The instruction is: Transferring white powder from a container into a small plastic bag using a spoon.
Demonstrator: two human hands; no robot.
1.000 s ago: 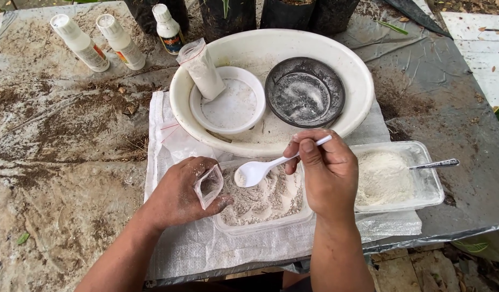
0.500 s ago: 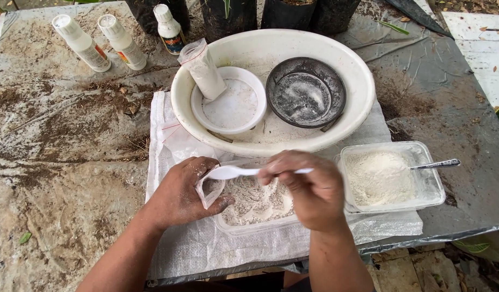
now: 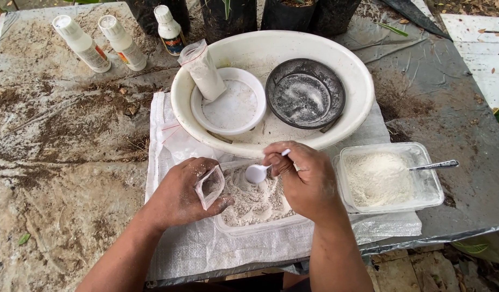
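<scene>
- the left hand (image 3: pixel 182 194) has its grip closed around a small clear plastic bag (image 3: pixel 210 186), pinching it so the mouth stands open toward the right.
- the bag sits just over the left edge of a clear plastic tray (image 3: pixel 249 226) that holds greyish-white powder (image 3: pixel 255 203).
- the right hand (image 3: pixel 309 181) has its fingers closed on the handle of a white plastic spoon (image 3: pixel 257 173); the bowl of the spoon hangs over the powder, just beside the bag's mouth and not inside it.
- whether the spoon carries powder cannot be told.
- the tray rests on a white woven sack (image 3: pixel 173 249) spread over the bench (image 3: pixel 55 162), which is covered in grey sheeting smeared with soil.
- right of the tray, touching or nearly so, is a second clear container (image 3: pixel 430 189) of finer white powder, with a metal spoon (image 3: pixel 436 165) leaning out over its right rim.
- behind the hands is a large cream basin (image 3: pixel 363 92); inside it are a small white bowl (image 3: pixel 252 89), a dark round bowl (image 3: pixel 336 89) dusted white, and a clear packet of white powder (image 3: pixel 202 69) leaning on the basin's left rim.
- three white bottles (image 3: pixel 122 43) stand at the far left of the bench, well apart from the hands.
</scene>
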